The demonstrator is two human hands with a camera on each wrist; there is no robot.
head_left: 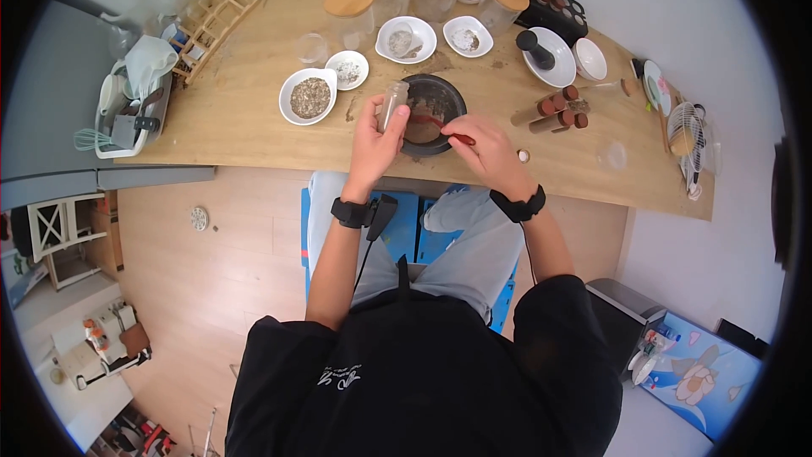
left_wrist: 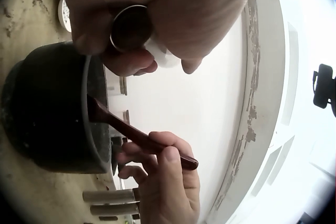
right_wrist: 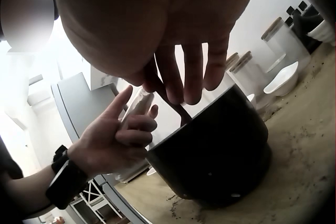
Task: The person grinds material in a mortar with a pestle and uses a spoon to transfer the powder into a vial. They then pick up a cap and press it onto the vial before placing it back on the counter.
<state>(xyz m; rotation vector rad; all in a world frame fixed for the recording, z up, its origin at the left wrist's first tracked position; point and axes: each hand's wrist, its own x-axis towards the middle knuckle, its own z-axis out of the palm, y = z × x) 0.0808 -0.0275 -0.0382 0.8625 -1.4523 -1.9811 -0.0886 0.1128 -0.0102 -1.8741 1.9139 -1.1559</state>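
My left hand [head_left: 374, 151] grips a small clear glass vial [head_left: 393, 108] above the near-left rim of a black mortar [head_left: 458, 103]. In the left wrist view the vial's round end [left_wrist: 131, 27] shows between the fingers. Brown powder [head_left: 423, 130] lies inside the mortar. My right hand [head_left: 493, 156] pinches the handle of a reddish-brown spoon [head_left: 461, 139]. The spoon slants over the rim, its far end down in the mortar; the left wrist view shows its shaft [left_wrist: 126, 128] entering. In the right wrist view the mortar wall [right_wrist: 215, 155] hides that end.
White bowls [head_left: 288, 110] with dry ingredients and wooden-lidded jars [head_left: 349, 0] stand behind the mortar. Brown-capped vials [head_left: 551, 121] lie to its right, near a small white cap [head_left: 523, 155]. A black pestle [head_left: 534, 49] rests in a white bowl. A utensil bin [head_left: 127, 151] stands far left.
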